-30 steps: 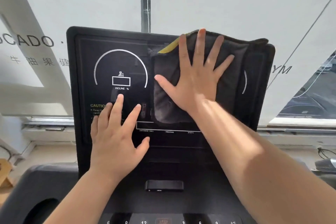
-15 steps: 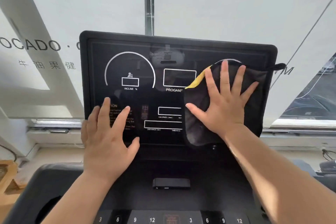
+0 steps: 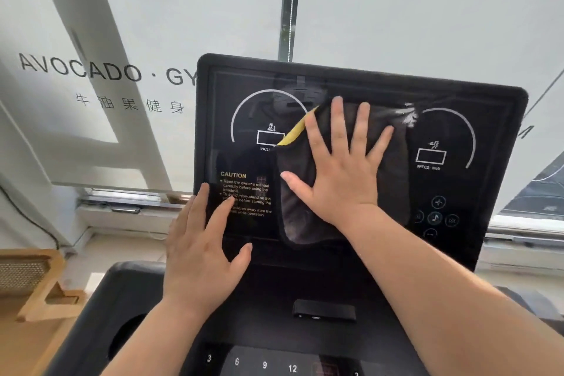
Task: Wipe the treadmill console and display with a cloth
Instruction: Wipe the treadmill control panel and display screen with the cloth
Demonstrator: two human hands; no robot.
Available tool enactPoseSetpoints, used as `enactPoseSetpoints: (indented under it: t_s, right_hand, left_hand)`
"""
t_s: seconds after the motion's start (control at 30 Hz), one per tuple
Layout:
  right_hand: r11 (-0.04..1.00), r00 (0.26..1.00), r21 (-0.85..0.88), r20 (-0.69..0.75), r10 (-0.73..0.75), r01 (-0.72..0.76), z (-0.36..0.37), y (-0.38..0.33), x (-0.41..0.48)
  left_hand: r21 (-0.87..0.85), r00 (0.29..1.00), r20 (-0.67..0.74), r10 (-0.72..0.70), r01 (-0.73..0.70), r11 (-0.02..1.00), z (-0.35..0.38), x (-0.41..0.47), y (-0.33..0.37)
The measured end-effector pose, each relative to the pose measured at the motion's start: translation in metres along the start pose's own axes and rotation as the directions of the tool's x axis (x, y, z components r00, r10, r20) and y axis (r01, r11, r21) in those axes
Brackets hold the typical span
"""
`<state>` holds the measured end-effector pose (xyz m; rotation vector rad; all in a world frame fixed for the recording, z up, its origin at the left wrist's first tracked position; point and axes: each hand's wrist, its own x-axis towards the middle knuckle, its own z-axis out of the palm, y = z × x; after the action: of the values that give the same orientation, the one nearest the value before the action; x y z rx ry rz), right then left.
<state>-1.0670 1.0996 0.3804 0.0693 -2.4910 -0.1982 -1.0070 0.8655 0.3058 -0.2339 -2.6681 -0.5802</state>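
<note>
The treadmill's black display panel stands upright in front of me, with white arcs, an incline box, a speed box and a yellow caution text. A dark grey cloth with a yellow edge lies flat against the panel's middle. My right hand presses on the cloth with its fingers spread straight. My left hand rests flat on the panel's lower left corner, fingers straight, over the caution text. The console deck below shows number keys.
A small black clip sits on the deck under the panel. A round cup hole is at the deck's left. Frosted window glass with lettering rises behind. A wooden stand sits on the floor at the left.
My right hand has slid the cloth left from the panel's right side to its middle, uncovering the speed arc. My left hand stays on the lower left corner.
</note>
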Motion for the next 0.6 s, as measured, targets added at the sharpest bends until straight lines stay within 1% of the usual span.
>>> enactPoseSetpoints:
  t_s: [0.1, 0.17, 0.23, 0.33, 0.43, 0.5, 0.6]
  right_hand:
    - [0.993, 0.994, -0.035, 0.01, -0.11, 0.11, 0.014, 0.003, -0.03]
    - [0.99, 0.992, -0.063, 0.007, -0.123, 0.123, 0.015, 0.018, -0.037]
    - [0.994, 0.998, -0.089, 0.013, -0.059, 0.06, 0.01, 0.036, -0.037]
    - [0.991, 0.992, -0.069, 0.044, 0.114, -0.111, -0.001, 0.055, -0.022]
    - [0.97, 0.969, -0.029, 0.034, 0.243, -0.242, -0.013, 0.045, 0.009]
    - [0.964, 0.964, -0.002, 0.004, 0.267, -0.267, -0.018, 0.025, 0.032]
    - [0.971, 0.97, 0.003, -0.016, 0.241, -0.241, -0.022, -0.011, 0.057]
  left_hand:
    - [-0.014, 1.0, 0.0, 0.024, -0.024, 1.0, -0.001, 0.002, -0.006]
    - [-0.035, 0.999, 0.005, 0.046, -0.046, 0.998, -0.002, 0.003, -0.011]
    - [-0.063, 0.997, 0.023, 0.072, -0.07, 0.996, -0.005, 0.004, -0.018]
    - [-0.102, 0.99, 0.062, 0.13, -0.123, 0.987, -0.011, 0.004, -0.032]
    - [-0.171, 0.98, 0.088, 0.176, -0.159, 0.972, -0.018, 0.006, -0.044]
    - [-0.248, 0.973, 0.085, 0.214, -0.187, 0.951, -0.023, 0.007, -0.053]
    - [-0.329, 0.963, 0.073, 0.259, -0.222, 0.918, -0.027, 0.005, -0.064]
